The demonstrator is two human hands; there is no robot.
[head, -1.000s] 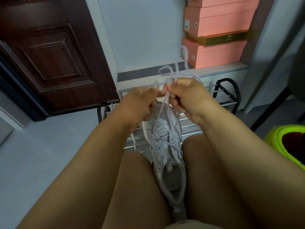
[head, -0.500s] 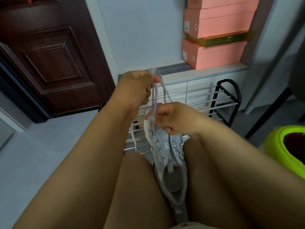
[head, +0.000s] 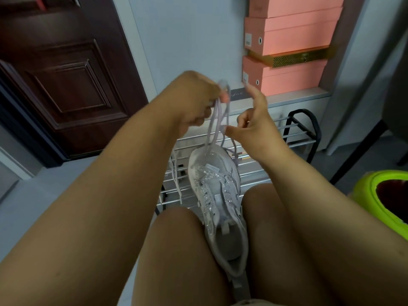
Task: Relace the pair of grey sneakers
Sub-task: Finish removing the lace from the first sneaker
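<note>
Fingers [head: 217, 97] pinch lace [head: 215, 127]; sneaker [head: 217, 193] lies lengthwise between knees, toe pointing away.

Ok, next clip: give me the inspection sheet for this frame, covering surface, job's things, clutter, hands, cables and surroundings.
Surface: no table; the sneaker is wedged between the person's thighs, toe pointing away.
Job's things: one grey sneaker in view; its lace runs up from the toe end, ends gathered above.
Clutter: loose white lace hanging on the shoe rack.
Hands: left hand grips the lace ends; right hand, fingers spread, holds nothing firmly.
Cables: nothing seen.
Surroundings: brown door, stacked pink boxes, lime-green tub, grey floor.
</note>
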